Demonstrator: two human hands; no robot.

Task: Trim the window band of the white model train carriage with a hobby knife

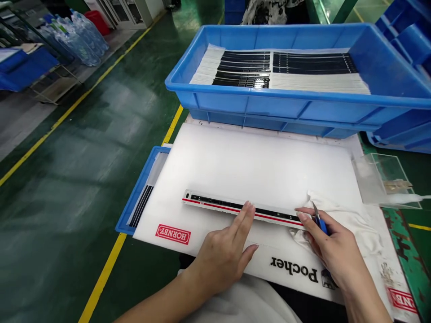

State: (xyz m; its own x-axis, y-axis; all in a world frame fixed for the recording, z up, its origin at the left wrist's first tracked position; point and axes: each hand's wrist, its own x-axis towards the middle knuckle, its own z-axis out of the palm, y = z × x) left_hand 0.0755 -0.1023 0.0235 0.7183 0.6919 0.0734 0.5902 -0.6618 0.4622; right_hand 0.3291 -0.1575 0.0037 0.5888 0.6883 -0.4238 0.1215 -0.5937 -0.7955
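Note:
A long white model train coach side (242, 211) with a red stripe and black windows lies across a white board (235, 166) printed with Hornby and Pocher logos. My left hand (222, 255) rests its fingertips on the strip's near edge. My right hand (333, 251) grips a blue-handled craft knife (319, 222), its blade tip close to the strip's right end. A crumpled white cloth (340, 224) lies under my right hand.
A large blue plastic tray (296, 103) behind the board holds rows of black and white strips. A blue tray (138, 193) pokes out under the board's left side. A clear acrylic box (384, 179) stands at right. Green floor with yellow lines surrounds the bench.

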